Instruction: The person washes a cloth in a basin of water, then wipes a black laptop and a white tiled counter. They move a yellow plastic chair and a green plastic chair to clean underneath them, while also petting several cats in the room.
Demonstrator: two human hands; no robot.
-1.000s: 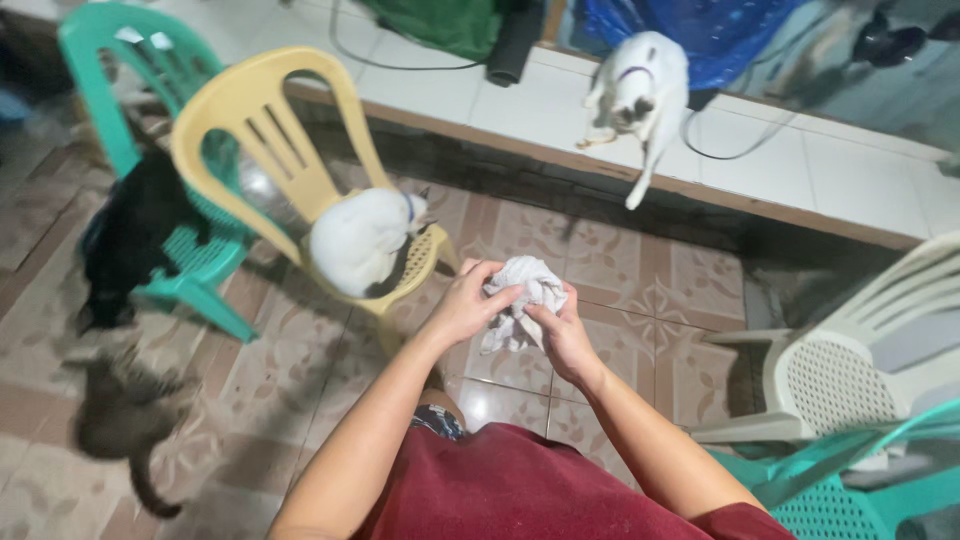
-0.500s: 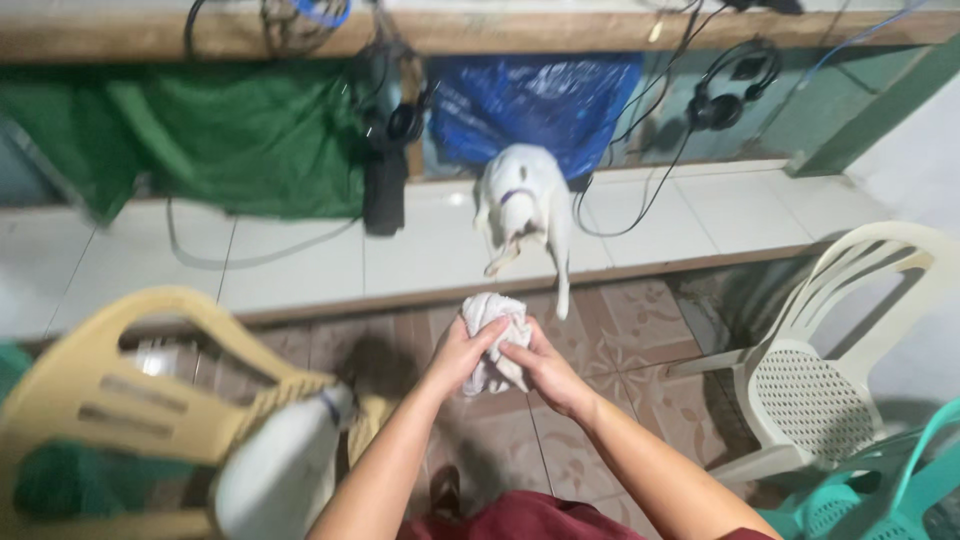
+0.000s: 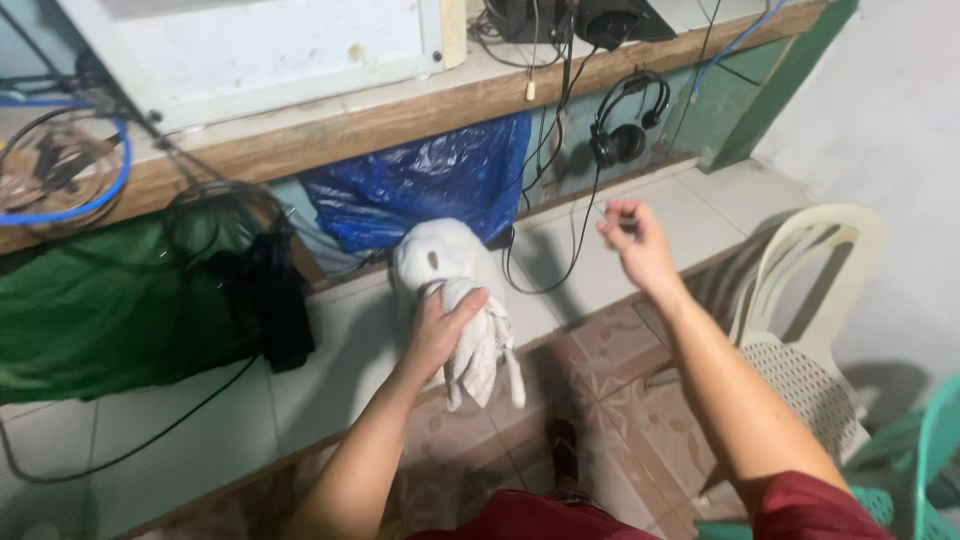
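White cloth (image 3: 478,345) hangs from my left hand (image 3: 440,325), whose grip is clenched on its top end, so its long axis runs straight down. It is pressed against the white cat (image 3: 435,255) on the tiled ledge (image 3: 330,350), just beyond my knuckles. My right hand (image 3: 635,240) is well apart to the right, fingers loosely curled on nothing I can see. Most of the cat's body is hidden behind hand and cloth.
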